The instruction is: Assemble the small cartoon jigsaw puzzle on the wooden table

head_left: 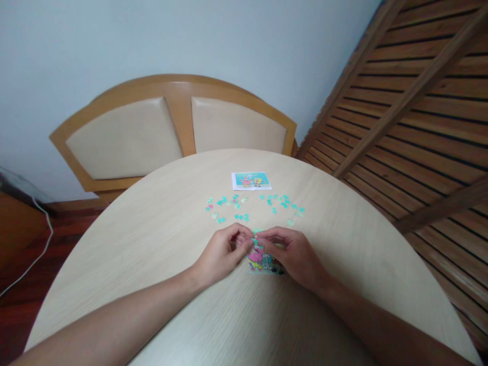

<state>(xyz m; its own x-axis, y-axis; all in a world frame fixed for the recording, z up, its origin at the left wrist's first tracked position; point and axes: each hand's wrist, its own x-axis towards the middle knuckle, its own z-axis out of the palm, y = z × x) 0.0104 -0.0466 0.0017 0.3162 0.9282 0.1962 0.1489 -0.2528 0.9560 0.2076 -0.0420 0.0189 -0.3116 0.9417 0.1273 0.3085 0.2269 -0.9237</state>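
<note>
A joined section of a jigsaw puzzle lies on the table in front of me, showing a pink cartoon figure and other characters. At its upper left edge, my left hand is closed in a pinch. My right hand pinches from the other side and covers the section's right part. Between the meeting fingertips shows a small green jigsaw piece. Loose pieces lie beyond the hands in a left group and a right group, mostly turquoise.
A printed reference picture with a pink and a yellow character lies farther back on the round wooden table. Behind the table stands a padded chair or bench back against the wall. A slatted wooden panel rises on the right.
</note>
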